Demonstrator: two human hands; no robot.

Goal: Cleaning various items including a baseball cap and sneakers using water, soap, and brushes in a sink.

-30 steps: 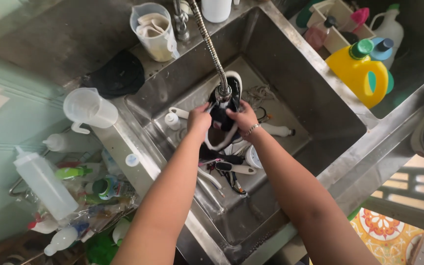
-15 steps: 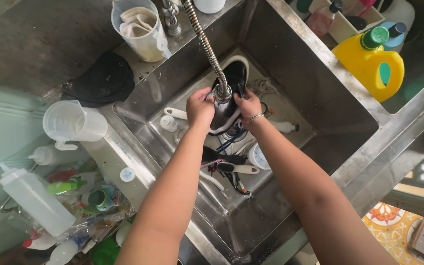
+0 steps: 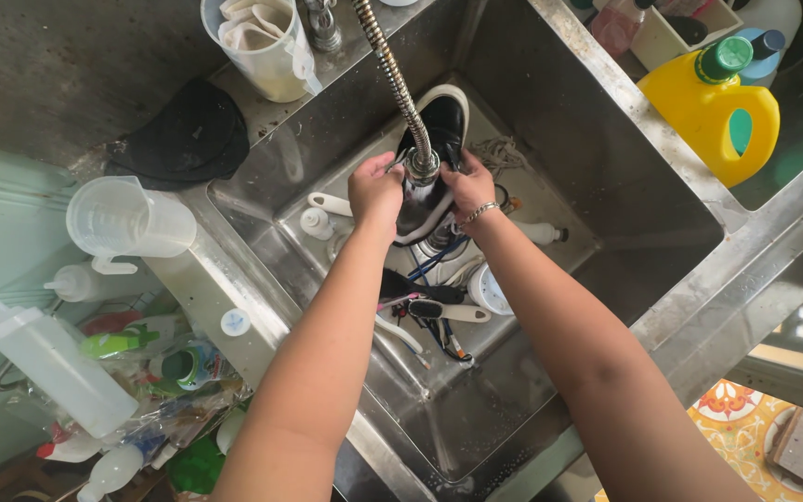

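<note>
One black sneaker (image 3: 434,149) with a white sole sat under the spray hose (image 3: 401,88), gripped by left hand (image 3: 375,191) and right hand (image 3: 468,189); two brushes lay below.

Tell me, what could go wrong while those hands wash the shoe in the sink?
The left hand and right hand hold a black shoe under the spray hose; wet, it might slip. Brushes crowd the steel sink below and could get knocked. Water may splash toward the yellow jug.
</note>
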